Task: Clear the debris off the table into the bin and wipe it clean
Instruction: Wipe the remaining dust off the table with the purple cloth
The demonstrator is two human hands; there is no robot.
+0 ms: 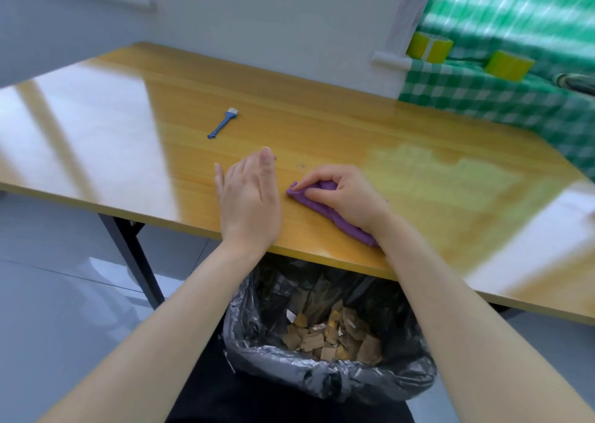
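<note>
Two hands on the table (322, 126) above the bin (328, 371) — right hand (346, 197) grips a purple cloth (325, 208), left hand (249, 197) flat, fingers straight

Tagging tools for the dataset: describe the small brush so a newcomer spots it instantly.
Start at the long yellow-wood table against the white wall. On its bare stretch beyond the open left hand lies the brush, touching nothing. It is the only blue thing there: slim handle, short pale bristle head, unlike the purple cloth near the front edge.
</note>
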